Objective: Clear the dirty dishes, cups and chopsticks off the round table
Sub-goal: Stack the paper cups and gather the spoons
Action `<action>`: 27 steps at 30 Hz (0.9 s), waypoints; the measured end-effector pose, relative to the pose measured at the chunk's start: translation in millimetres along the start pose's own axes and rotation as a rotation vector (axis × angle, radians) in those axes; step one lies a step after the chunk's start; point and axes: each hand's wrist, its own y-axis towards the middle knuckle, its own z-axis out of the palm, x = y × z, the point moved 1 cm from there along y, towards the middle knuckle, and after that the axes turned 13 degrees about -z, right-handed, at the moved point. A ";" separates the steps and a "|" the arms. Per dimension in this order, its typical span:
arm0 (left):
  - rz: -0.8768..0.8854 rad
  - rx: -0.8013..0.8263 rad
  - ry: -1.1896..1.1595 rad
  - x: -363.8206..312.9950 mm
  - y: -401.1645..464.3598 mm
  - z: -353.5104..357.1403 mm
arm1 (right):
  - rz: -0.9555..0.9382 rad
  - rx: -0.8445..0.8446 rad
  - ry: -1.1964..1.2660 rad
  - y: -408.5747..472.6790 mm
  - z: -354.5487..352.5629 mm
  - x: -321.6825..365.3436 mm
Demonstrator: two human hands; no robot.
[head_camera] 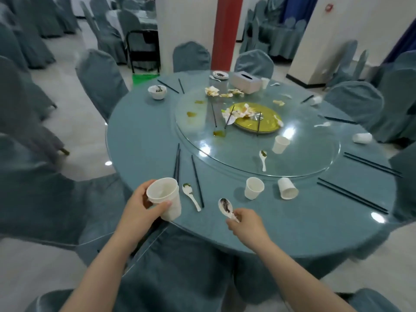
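My left hand [140, 206] grips a stack of white paper cups [165, 198] at the near edge of the round blue table [144, 136]. My right hand [244, 222] pinches the handle of a dirty white spoon [226, 206] just above the tabletop. Another soiled spoon [191, 195] lies between the hands, beside black chopsticks [197, 181]. One cup [254, 188] stands upright to the right, another [287, 188] lies tipped over. A cup [280, 144] and a spoon [263, 159] sit on the glass turntable [202, 136]. A dirty bowl [157, 91] stands far left.
Used napkins and chopsticks litter a yellow plate [265, 126] at the turntable's middle. A tissue box [245, 82], a small dish [220, 75] and more chopstick pairs [351, 195] lie around the rim. Covered chairs [101, 82] ring the table, one right below me.
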 end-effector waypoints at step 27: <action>-0.213 -0.520 -0.115 35.3 32.6 33.3 | -0.244 0.384 -0.393 199.4 125.3 4.4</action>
